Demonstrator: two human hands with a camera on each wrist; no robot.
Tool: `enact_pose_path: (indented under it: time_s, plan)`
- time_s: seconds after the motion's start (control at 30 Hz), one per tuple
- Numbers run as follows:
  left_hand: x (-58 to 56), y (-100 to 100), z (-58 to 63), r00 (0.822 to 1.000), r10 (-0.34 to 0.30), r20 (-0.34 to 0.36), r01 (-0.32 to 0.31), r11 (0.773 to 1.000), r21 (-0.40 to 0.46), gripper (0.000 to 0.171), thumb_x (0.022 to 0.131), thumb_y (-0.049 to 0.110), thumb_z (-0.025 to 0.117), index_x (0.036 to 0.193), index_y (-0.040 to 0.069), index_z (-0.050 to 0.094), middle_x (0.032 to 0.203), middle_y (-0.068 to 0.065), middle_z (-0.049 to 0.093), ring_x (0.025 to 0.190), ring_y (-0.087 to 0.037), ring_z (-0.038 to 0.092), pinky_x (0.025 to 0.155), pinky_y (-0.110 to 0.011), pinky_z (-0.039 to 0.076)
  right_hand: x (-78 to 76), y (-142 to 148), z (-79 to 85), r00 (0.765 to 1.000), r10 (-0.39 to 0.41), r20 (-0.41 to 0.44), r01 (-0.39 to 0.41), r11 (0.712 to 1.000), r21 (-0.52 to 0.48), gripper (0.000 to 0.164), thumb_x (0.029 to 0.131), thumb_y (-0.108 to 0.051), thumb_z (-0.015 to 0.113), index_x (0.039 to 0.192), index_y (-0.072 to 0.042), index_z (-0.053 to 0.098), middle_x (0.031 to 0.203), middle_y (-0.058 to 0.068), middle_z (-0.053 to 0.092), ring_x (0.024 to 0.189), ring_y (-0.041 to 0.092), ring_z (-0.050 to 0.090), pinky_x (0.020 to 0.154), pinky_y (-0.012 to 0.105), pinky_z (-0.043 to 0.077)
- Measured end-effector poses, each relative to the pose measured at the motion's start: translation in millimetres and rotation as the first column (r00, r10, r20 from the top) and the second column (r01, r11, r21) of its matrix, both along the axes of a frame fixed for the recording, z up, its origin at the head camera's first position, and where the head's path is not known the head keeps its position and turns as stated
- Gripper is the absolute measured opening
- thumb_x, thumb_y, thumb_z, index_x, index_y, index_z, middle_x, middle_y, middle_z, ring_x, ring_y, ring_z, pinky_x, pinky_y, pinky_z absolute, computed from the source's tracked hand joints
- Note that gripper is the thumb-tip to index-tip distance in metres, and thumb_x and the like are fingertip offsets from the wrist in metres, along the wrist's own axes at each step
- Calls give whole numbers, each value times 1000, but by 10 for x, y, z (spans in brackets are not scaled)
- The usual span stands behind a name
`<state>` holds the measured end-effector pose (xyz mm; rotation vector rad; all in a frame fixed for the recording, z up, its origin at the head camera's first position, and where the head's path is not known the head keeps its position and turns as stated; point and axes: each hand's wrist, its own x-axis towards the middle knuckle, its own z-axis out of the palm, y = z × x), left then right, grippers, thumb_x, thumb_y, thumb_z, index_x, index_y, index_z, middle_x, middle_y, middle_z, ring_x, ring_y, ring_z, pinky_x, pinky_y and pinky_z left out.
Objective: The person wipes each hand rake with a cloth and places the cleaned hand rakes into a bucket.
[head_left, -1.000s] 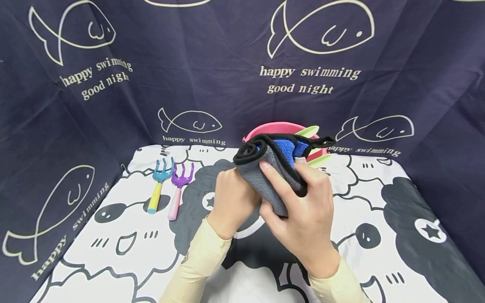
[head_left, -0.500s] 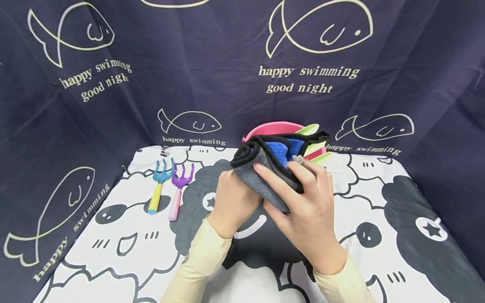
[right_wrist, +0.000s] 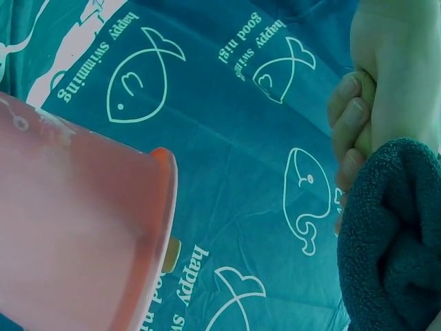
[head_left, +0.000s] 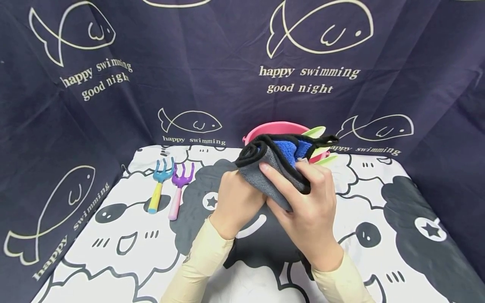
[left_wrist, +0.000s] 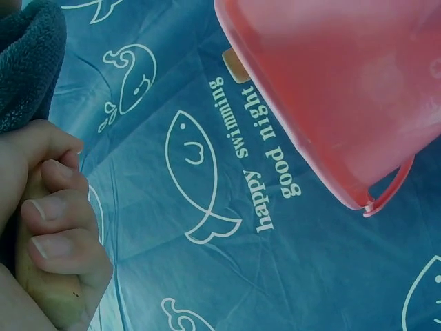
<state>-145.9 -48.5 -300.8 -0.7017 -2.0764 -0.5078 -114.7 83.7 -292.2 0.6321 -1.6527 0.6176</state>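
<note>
In the head view my left hand (head_left: pixel 239 204) grips a toy garden fork by its handle, mostly hidden by hand and cloth. Its light green prongs (head_left: pixel 326 159) stick out past the cloth on the right. The left wrist view shows the yellowish end of the fork's handle (left_wrist: pixel 58 300) inside my curled fingers. My right hand (head_left: pixel 308 210) holds a grey and blue towel (head_left: pixel 261 172) with black edging, bunched around the fork, thumb and fingers pressing it. In the right wrist view the towel (right_wrist: pixel 386 234) hides the middle of the fork.
A pink bucket (head_left: pixel 280 126) stands behind the towel, against the dark fish-print curtain (head_left: pixel 212 67). Two toy forks lie on the left of the sheep-print sheet (head_left: pixel 125 261): a blue one with yellow handle (head_left: pixel 155 198) and a purple one with pink handle (head_left: pixel 175 204).
The towel and right hand shift slightly left, then back right. The left hand and the green prongs have moved a little right. The bucket and the two lying forks stay put.
</note>
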Motion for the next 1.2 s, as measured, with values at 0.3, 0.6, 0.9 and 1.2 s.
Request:
enact_pose_path:
  time_s: [0.3,0.6,0.9,1.2]
  plan:
    - [7,8,1,1000,24,-3,-24,1000,-16,18,70,9,70,88,10,74,60,-6,70,48,-24,63,38,-39,48,6,7,-1,1000,-15,-7,15,1000,-13,36,67,-7,72,102,-12,77,102,27,54,86,46,53,76,55,43]
    - [3,29,22,998,44,46,-43,999,-9,8,65,11,70,59,15,68,46,0,62,41,-20,56,35,-38,44,-4,12,-14,999,-30,15,31,997,-67,38,64,-13,79,102,-11,77,102,28,54,88,46,52,78,55,44]
    - [7,45,32,998,36,49,-36,999,-8,20,69,11,70,52,16,62,43,0,55,39,-17,47,35,-36,42,-21,27,-32,999,-40,9,41,994,-101,38,64,-15,80,102,-11,77,102,28,52,91,46,52,81,56,43]
    - [7,50,30,998,28,49,-27,999,-19,27,75,14,70,51,17,58,45,1,55,40,-14,47,35,-34,41,-29,33,-21,999,-36,3,37,993,-114,39,62,-2,74,100,-10,77,103,27,53,91,45,51,79,58,41]
